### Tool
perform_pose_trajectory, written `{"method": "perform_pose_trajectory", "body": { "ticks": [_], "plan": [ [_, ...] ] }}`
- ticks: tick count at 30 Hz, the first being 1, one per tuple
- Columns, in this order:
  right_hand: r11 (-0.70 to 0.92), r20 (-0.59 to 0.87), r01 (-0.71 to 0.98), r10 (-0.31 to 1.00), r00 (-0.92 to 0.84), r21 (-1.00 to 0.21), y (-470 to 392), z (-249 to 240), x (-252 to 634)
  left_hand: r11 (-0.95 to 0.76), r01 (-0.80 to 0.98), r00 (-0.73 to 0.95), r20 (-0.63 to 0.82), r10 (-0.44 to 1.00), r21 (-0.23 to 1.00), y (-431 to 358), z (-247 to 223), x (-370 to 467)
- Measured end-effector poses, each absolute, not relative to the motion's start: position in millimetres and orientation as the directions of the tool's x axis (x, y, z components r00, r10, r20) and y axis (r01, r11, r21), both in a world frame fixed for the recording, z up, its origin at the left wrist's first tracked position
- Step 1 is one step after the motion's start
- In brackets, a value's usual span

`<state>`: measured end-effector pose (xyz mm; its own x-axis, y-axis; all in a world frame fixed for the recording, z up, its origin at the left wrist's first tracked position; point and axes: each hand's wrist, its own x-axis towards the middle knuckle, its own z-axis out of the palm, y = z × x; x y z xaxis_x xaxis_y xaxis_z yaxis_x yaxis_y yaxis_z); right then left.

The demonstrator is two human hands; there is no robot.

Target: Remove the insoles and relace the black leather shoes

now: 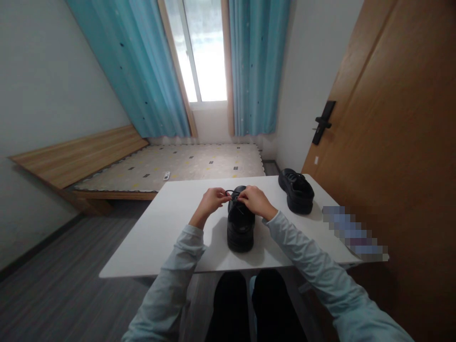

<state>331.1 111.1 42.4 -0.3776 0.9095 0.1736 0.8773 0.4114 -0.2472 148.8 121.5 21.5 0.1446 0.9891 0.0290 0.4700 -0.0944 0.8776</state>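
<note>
A black shoe [241, 232] stands on the white table in front of me, its heel toward me and its toe pointing away. Over its lacing, my left hand [213, 198] pinches a black shoelace [232, 191] from the left side. From the right, my right hand [253, 199] is closed in a pinch at the same lacing, close to the left fingertips. The lace arches between the two hands. My fingers cover part of the shoe's upper. A second black shoe [296, 191] sits apart at the table's far right.
The white table [164, 237] has its near edge just before my knees. Behind it is a bed [199, 161] with a small white remote [166, 175]. A blurred item [352, 232] lies at the table's right edge, beside a wooden door [392, 118].
</note>
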Motion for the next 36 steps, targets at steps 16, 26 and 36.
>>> {"method": "perform_pose_trajectory", "body": {
  "ticks": [16,26,36],
  "plan": [
    [0.386,0.090,0.886,0.922,-0.376,-0.258,117,52,327,-0.147,0.597,0.161,0.062,0.985,0.789,124,10,146],
    [0.356,0.064,0.898,0.934,-0.352,-0.260,119,61,318,-0.110,0.554,0.190,0.003,0.982,0.825,123,11,144],
    [0.328,0.040,0.885,0.942,-0.334,-0.331,123,56,320,-0.090,0.489,0.173,0.005,0.985,0.867,123,9,146]
  ]
}}
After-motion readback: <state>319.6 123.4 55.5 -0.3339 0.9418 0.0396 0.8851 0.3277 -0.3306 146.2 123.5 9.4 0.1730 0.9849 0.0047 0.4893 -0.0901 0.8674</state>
